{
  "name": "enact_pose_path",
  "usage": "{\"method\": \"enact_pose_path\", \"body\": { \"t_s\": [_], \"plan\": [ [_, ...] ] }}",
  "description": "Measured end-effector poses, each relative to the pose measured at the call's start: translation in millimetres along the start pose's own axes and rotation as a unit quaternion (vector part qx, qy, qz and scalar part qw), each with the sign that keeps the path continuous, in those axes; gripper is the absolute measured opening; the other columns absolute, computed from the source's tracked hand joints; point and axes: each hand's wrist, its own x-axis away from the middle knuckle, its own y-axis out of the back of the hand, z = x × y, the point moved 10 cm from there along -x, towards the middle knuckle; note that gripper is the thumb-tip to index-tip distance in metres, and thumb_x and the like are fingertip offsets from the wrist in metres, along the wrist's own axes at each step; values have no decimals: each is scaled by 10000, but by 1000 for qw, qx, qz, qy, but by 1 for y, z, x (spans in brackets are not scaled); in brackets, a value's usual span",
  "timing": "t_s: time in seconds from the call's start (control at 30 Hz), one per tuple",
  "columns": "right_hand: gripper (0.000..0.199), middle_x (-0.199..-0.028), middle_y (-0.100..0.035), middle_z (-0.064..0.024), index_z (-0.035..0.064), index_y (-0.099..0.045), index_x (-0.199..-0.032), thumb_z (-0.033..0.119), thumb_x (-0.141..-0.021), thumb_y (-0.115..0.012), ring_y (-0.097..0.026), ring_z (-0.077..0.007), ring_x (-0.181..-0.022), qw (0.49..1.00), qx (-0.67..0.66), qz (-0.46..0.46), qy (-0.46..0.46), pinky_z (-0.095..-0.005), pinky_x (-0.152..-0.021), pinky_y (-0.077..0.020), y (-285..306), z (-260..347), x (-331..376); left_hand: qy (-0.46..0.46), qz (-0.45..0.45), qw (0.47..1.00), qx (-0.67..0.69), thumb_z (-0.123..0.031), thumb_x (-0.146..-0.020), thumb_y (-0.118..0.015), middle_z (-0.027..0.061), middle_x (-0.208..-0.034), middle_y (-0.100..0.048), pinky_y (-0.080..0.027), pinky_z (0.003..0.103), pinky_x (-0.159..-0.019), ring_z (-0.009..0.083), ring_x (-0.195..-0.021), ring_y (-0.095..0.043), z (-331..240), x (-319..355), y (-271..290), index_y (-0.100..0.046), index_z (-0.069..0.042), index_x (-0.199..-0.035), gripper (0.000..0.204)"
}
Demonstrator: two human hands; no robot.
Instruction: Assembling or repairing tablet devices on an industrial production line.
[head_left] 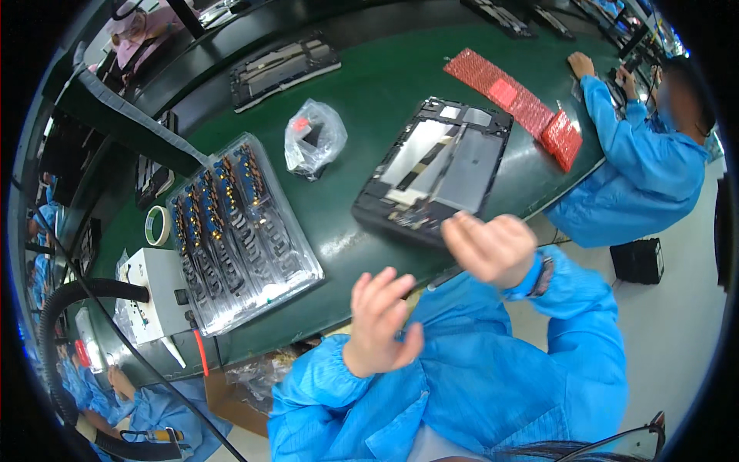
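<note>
We see a dark green work mat [369,100] under a black rectangular device frame [435,169] with grey and silvery inner panels. Beside it lies a clear plastic tray [242,231] (rows of black parts dotted orange), and red textured strips [512,96] sit farther off. Our sleeves [331,377] are bright blue.

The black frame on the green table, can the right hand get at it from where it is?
Probably yes. The right hand is open and empty, right at the near edge of the black frame, and nothing lies between them. The left hand is lower, clear of the way.
</note>
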Motion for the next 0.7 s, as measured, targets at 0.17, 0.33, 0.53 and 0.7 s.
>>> {"method": "enact_pose_path", "body": {
  "t_s": [0.17, 0.33, 0.53, 0.7],
  "plan": [
    [272, -793, -559, -28, 89, -638, -872, 155, -614, -580, -469, -88, -521, 993, -106, -30, -34, -216, -474, -356, -30, 55, -11, 151, -23, 988, -29, 53, -653, -504, 187, -1119, -531, -355, 474, -903, 337, -1013, -538, 30, 31, 19, -349, -43, -1233, 608],
    [281, -892, -574, -21, 103, -621, -916, 161, -647, -568, -471, -91, -514, 987, -140, 14, -74, -215, -470, -361, -52, 73, -10, 158, 15, 983, -88, 61, -652, -491, 163, -1037, -582, -386, 449, -871, 313, -972, -564, 21, 40, 20, -394, -22, -1198, 561],
    [235, -861, -608, -20, 130, -603, -893, 147, -659, -587, -543, -92, -561, 967, -235, 99, -26, -250, -477, -398, -42, 16, 13, 274, 21, 945, -178, -13, -686, -564, 182, -1068, -549, -398, 407, -839, 341, -964, -533, 48, 48, 11, -458, 23, -1161, 488],
    [299, -850, -624, -125, 70, -611, -937, 215, -684, -675, -608, -279, -721, 927, -160, 98, -324, -340, -602, -477, -62, -120, 63, 261, 75, 938, -214, -142, -691, -675, 201, -1175, -461, -387, 423, -858, 359, -1052, -462, 53, 33, -16, -440, 15, -1197, 579]
  ]
}}
